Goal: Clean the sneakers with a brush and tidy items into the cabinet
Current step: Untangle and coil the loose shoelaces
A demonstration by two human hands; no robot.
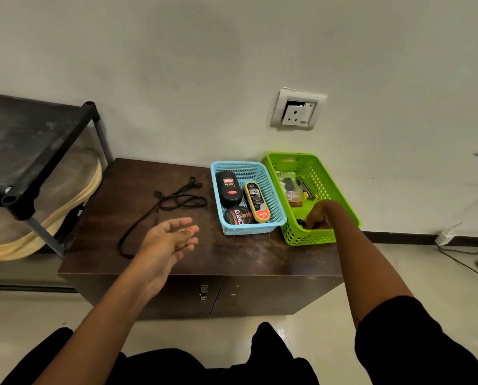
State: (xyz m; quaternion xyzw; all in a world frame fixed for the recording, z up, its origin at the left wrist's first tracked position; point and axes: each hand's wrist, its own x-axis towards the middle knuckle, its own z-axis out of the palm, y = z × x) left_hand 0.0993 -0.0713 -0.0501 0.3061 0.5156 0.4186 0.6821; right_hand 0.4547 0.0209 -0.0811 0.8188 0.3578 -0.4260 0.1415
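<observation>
Presently, the head view, the only one supplied, shows a dark wooden cabinet (232, 259) against the wall with both doors closed. On its top lie loose black laces (174, 201), a blue basket (276, 218) and a green basket (315, 237), the two baskets just beside each other. The blue basket holds three polish items: a black bottle (228, 190), a round tin (238, 215) and a yellow-edged applicator (256, 202).

Left hand (168, 240): released, palm up, fingers spread, hovering above the cabinet top near the laces, grasping nothing.

Right hand (319, 215): reached into the near end of the green basket, fingers curled downward beside a small dark object (301, 223). Whether it is gripped cannot be told.

No sneakers are visible, and no brush can be identified; the green basket's contents are too small to name. A black rack (38, 162) stands at left with pale footwear (65, 195) beneath.

Assessment: cleaning shows no evidence of completion, and tidying is outstanding, since the laces and both baskets sit outside the closed cabinet.
</observation>
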